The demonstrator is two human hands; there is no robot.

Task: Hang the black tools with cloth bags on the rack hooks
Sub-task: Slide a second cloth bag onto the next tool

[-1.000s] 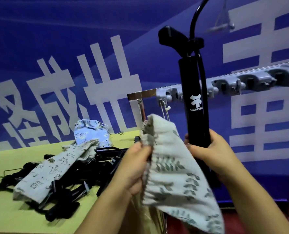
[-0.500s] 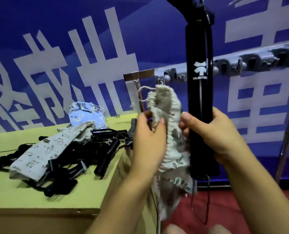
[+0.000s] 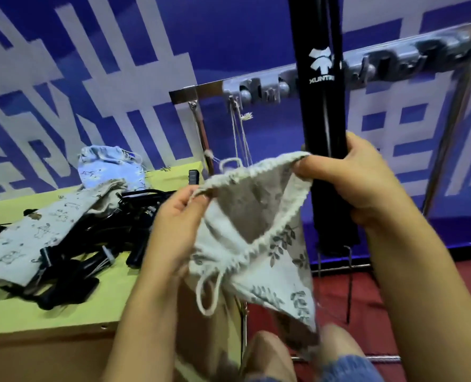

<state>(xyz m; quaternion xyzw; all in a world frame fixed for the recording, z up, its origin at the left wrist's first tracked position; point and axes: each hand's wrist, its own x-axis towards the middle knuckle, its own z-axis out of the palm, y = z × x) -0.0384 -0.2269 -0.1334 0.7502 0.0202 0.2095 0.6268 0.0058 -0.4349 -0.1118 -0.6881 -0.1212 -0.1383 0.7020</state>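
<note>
Stretching open a leaf-print cloth bag [image 3: 259,216], the left hand [image 3: 173,230] pinches its rim while the right hand [image 3: 358,183] grips rim and upright black pump [image 3: 322,111]; rack hooks [image 3: 259,89] at twelve o'clock, unbagged tools [image 3: 91,238] at nine o'clock, await.

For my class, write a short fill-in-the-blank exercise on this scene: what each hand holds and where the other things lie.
1. The right hand grips the upright black ____ and one edge of the leaf-print cloth bag.
2. The left hand pinches the bag's other edge, so its mouth is held ____.
3. More black tools and cloth bags lie piled on the ____ table.
4. The rack with hooks stands in front of a ____ banner.

Missing words: pump; open; yellow-green; blue
</note>
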